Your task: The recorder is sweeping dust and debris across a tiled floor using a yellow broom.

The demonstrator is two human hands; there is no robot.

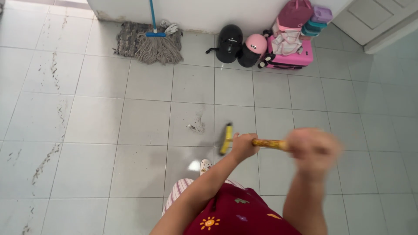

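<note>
Squeegee (226, 138): yellow head on the floor tiles beside a dirt patch (197, 126). Left hand (244, 146) and right hand (311, 150), apart, both clamped on its handle. Risk: a hasty stroke scatters dirt towards the helmets (241, 43).

Hands: two, left hand (244, 146) and blurred right hand (312, 150)
Yellow-handled floor tool (227, 138): one
Grey string mop with blue handle (154, 41): one
Helmets: two, glossy black helmet (230, 42) and pink helmet (254, 47)
Pink suitcase (291, 58): one
Maroon bag (295, 14): one
White clog (205, 165): one visible
</note>
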